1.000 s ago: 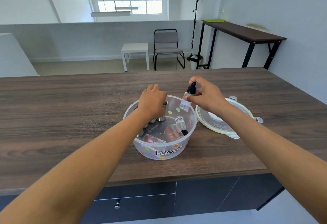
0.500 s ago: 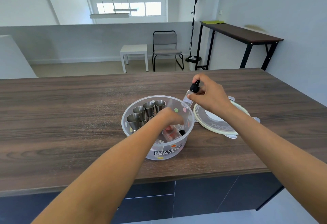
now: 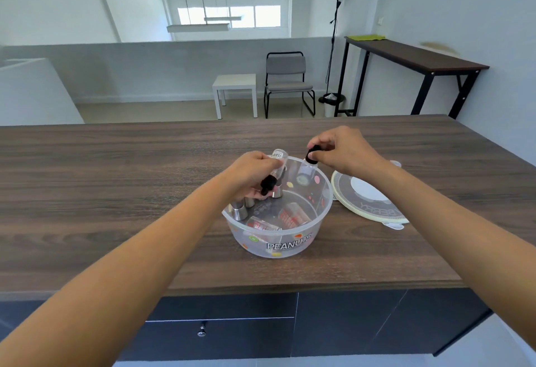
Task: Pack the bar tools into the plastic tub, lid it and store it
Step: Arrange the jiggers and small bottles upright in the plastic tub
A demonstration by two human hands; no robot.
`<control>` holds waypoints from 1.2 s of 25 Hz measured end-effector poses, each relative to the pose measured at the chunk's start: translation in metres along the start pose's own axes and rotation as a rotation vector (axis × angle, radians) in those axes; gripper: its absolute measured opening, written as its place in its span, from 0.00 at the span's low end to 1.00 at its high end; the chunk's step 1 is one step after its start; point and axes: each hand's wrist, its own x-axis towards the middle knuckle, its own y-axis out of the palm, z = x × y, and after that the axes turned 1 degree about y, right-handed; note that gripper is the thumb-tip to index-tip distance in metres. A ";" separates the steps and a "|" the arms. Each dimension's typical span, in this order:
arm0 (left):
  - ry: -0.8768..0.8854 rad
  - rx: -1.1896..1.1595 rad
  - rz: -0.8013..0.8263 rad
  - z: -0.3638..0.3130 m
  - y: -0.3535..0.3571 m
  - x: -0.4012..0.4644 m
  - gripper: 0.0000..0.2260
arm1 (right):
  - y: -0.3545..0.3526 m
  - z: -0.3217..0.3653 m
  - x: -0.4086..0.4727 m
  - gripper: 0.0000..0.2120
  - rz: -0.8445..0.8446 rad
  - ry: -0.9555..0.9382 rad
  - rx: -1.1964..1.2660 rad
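Note:
A clear round plastic tub (image 3: 290,246) marked PEANUTS stands on the wooden counter. Inside it are steel jiggers (image 3: 240,212) on the left and two glasses with red print (image 3: 291,216) lying on the bottom. My left hand (image 3: 253,173) holds a small clear dropper bottle (image 3: 279,155) above the tub's left side, black cap down. My right hand (image 3: 343,149) pinches the black cap of a second dropper bottle (image 3: 307,171), which hangs inside the tub's far right rim. The round lid (image 3: 368,198) lies flat on the counter just right of the tub.
The dark wooden counter (image 3: 116,192) stretches wide to the left and behind the tub, with its front edge close to me. Dark cabinet drawers (image 3: 220,334) sit below. Across the room stand a chair, a small white table and a tall side table.
My left hand went into the tub and came up holding a dropper bottle. My right hand lowered its bottle inside the tub's far right rim.

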 end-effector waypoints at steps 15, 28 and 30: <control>0.179 0.461 -0.062 -0.001 -0.047 -0.012 0.06 | 0.057 0.002 0.033 0.13 0.104 -0.050 -0.292; 0.574 0.932 0.031 -0.029 0.027 0.018 0.10 | -0.005 -0.018 -0.014 0.06 0.317 0.727 0.598; 0.611 1.061 0.007 -0.029 0.037 0.025 0.12 | -0.006 -0.019 -0.017 0.04 0.345 0.752 0.639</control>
